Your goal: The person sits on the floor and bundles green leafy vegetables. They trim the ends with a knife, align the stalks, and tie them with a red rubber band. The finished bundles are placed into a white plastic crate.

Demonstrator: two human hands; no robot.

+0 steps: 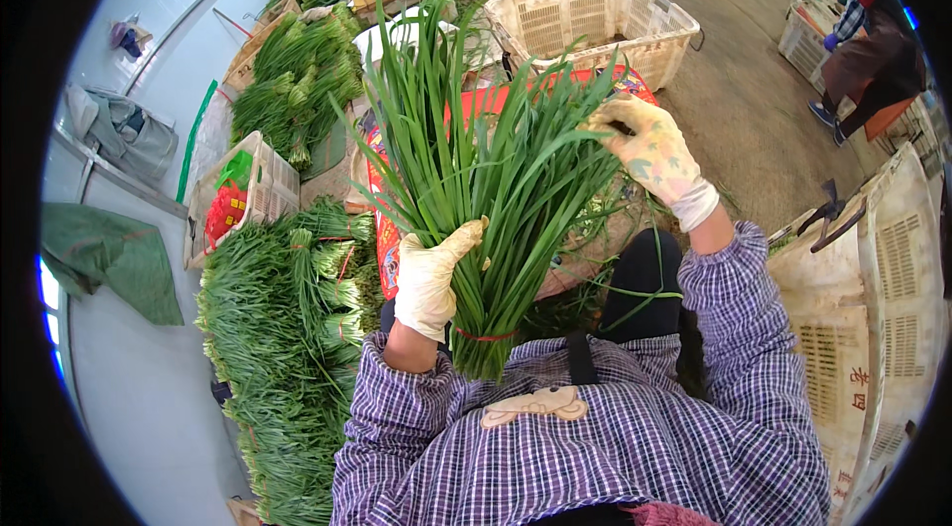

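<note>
A large bunch of garlic chives [513, 176] stands tilted before my chest, leaves fanned out at the top. A red band [485, 336] ties it near its cut ends, which point down towards my lap. My left hand [435, 280], in a pale glove, grips the bunch just above the band, thumb across the front. At the upper right, my gloved right hand [647, 147] pinches some leaf tips between thumb and fingers. One loose leaf [654, 295] trails below that hand over my knee. Behind the bunch lies a red printed board [387, 228], mostly hidden.
Tied chive bunches [275, 347] are stacked at my left, more [297, 80] farther back. A crate [275, 184] holding red and green bags stands between them. Ahead is a large plastic crate [595, 13]; tall crates [833, 318] rise at my right. Another person [870, 43] is at far right.
</note>
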